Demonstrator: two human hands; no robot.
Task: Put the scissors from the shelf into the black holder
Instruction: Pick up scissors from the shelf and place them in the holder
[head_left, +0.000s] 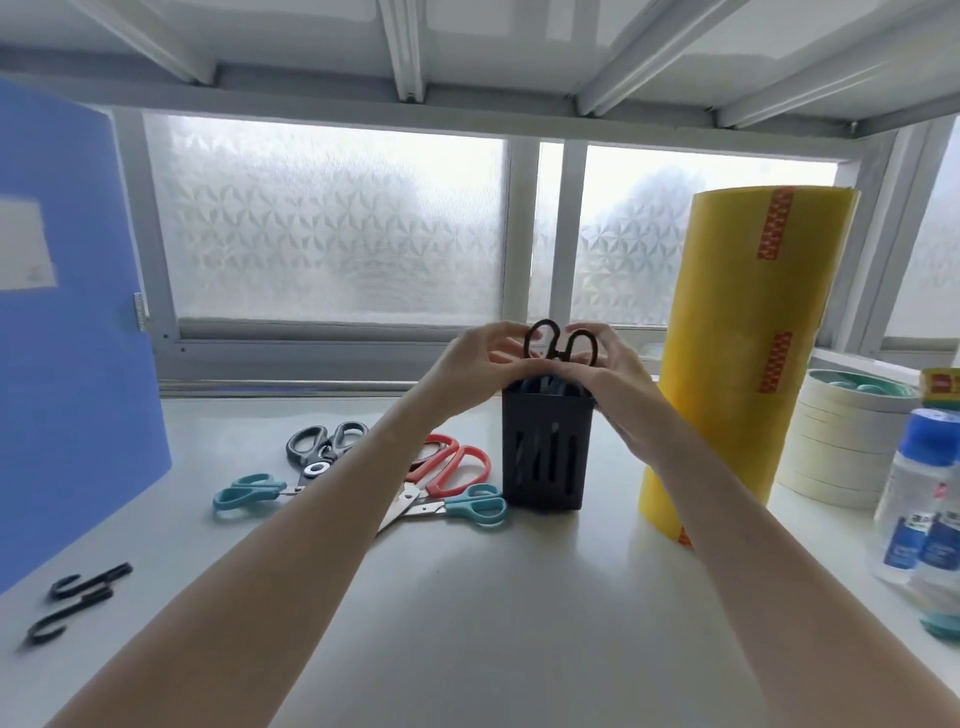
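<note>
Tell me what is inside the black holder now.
Black scissors stand in the black holder, handles above the rim, between the left hand and right hand. The blades are mostly hidden by the holder's wall.

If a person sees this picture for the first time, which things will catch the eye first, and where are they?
First, the two hands, left hand and right hand, meet at the centre over the black holder, holding black-handled scissors that stand in it. Next, the tall yellow roll stands just right of the holder. Several coloured scissors lie to the holder's left, among them the red scissors.
</note>
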